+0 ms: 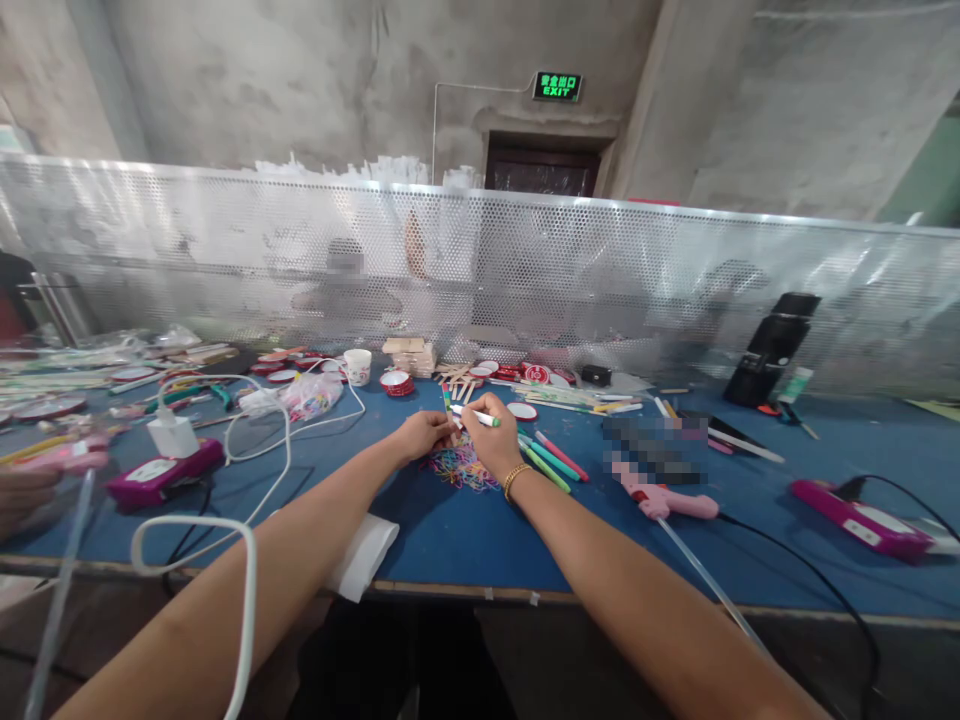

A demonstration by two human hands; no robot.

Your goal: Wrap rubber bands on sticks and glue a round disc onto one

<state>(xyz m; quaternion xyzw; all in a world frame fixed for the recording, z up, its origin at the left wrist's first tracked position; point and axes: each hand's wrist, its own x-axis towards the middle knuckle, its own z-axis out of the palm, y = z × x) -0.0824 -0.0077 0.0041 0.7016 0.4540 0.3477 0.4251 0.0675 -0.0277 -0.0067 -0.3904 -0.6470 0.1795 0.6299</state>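
My right hand (492,438) is closed around a marker pen (486,419) with a white barrel and a green end, its tip against a craft stick. My left hand (426,436) pinches that craft stick (448,397), which stands upright and shows green and reddish colour near its top. Under both hands lies a pile of colourful rubber bands (463,468). Beside my right wrist several more marker pens (556,460) in pink, teal and green rest on the blue table. Plain craft sticks (460,384) are spread just beyond my hands.
To the right lie a pink glue gun (679,502), a purple power strip (862,515) and a black umbrella (772,350). On the left are a white cable (289,430), another purple power strip (165,475) and another person's hand (26,500). A paper cup (358,367) stands behind.
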